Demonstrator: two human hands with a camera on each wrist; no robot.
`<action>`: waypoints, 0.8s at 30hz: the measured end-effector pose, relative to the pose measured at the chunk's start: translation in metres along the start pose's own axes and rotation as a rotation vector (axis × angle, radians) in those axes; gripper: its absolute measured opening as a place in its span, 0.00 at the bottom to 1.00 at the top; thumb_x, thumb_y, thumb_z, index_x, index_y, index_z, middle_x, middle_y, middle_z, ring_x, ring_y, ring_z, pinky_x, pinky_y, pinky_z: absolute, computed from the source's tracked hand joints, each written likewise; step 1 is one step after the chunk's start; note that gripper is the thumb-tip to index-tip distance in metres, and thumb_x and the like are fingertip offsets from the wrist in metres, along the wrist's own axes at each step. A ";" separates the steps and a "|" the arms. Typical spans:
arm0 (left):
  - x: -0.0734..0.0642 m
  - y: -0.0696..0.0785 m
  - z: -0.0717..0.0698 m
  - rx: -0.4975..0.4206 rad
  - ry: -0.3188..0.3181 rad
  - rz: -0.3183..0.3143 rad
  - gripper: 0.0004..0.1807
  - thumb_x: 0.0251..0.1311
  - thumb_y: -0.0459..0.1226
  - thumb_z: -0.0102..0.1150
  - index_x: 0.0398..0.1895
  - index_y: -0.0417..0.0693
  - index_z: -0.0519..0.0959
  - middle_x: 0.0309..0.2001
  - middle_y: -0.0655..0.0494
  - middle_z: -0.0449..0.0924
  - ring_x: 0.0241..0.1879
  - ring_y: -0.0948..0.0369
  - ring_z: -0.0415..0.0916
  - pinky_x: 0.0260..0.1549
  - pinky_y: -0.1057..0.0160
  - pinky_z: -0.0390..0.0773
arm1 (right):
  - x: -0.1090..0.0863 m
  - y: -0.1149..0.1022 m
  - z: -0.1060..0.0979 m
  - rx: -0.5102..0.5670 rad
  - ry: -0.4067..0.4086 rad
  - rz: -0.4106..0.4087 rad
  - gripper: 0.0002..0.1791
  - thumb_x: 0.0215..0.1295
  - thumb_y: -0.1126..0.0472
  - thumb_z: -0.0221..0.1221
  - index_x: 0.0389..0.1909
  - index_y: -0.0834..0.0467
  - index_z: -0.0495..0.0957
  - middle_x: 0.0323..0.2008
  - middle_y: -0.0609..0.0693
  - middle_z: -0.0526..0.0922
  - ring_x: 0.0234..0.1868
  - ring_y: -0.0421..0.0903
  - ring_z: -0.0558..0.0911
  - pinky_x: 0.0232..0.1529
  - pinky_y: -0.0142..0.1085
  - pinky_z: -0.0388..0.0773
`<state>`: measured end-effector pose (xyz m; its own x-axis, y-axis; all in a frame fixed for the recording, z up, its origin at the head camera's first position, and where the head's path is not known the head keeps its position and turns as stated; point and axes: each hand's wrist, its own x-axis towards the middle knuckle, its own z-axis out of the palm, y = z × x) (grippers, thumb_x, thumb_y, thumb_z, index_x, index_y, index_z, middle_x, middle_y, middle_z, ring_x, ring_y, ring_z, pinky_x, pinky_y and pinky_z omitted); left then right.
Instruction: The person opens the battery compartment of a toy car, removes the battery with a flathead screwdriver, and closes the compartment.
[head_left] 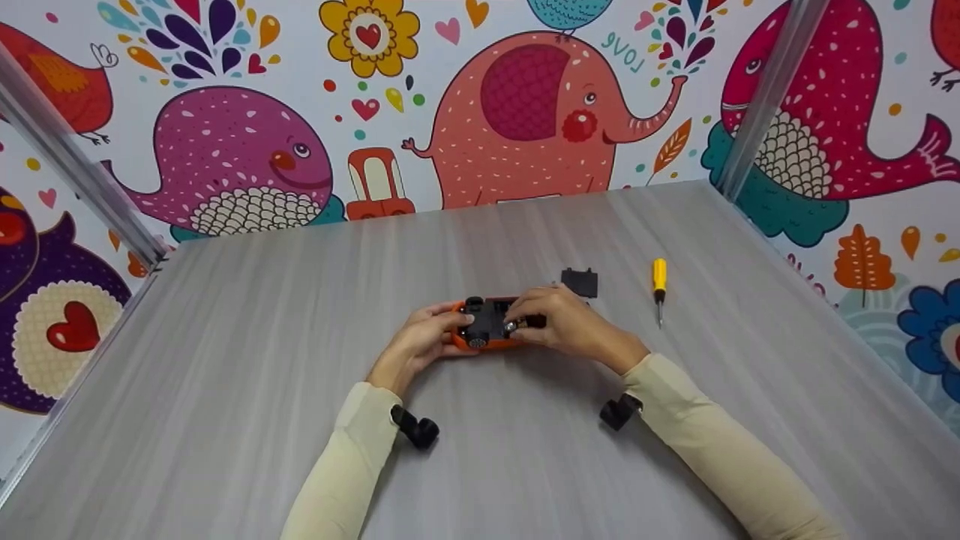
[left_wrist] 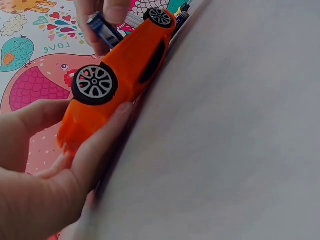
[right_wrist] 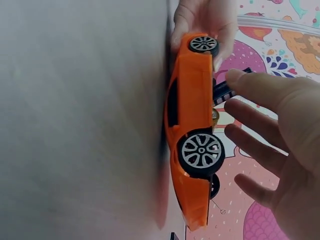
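An orange toy car (head_left: 495, 344) lies upside down on the table, its black underside and wheels facing up. At one end my left hand (head_left: 426, 336) grips it, thumb on the underside and fingers along the body. Over the other half, my right hand (head_left: 566, 319) pinches a dark blue battery (left_wrist: 104, 29) between thumb and fingertips. The battery (right_wrist: 222, 93) stands tilted out of the car's underside in the right wrist view. Beside it, a gold-coloured round end (right_wrist: 215, 116) shows at the body's edge. Fingers partly hide the compartment in the head view.
A black cover plate (head_left: 580, 283) lies just beyond my right hand. Farther right is a screwdriver (head_left: 659, 281) with a yellow and black handle, its tip toward me. Printed panels with cartoon animals stand along the back and sides of the grey wooden table (head_left: 262, 375).
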<state>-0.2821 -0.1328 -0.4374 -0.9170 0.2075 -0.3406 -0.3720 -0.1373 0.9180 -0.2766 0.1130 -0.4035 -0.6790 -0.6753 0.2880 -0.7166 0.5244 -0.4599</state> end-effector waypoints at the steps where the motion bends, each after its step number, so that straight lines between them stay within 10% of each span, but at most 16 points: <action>1: 0.000 0.000 0.000 -0.001 -0.001 0.002 0.30 0.64 0.29 0.58 0.70 0.37 0.67 0.65 0.34 0.72 0.45 0.52 0.84 0.43 0.50 0.86 | 0.000 0.000 -0.001 0.031 0.005 0.014 0.13 0.65 0.57 0.67 0.48 0.54 0.87 0.48 0.49 0.88 0.54 0.48 0.83 0.61 0.51 0.76; 24: -0.002 0.002 0.000 -0.019 -0.005 -0.004 0.27 0.63 0.28 0.59 0.67 0.37 0.70 0.64 0.35 0.74 0.48 0.48 0.85 0.43 0.46 0.86 | -0.019 0.025 -0.049 0.326 0.131 0.373 0.21 0.69 0.55 0.63 0.61 0.55 0.77 0.49 0.54 0.85 0.45 0.47 0.84 0.46 0.31 0.83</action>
<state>-0.2809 -0.1334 -0.4353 -0.9150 0.2130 -0.3427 -0.3780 -0.1550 0.9127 -0.2893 0.1648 -0.3790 -0.9083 -0.3916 0.1474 -0.3489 0.5144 -0.7833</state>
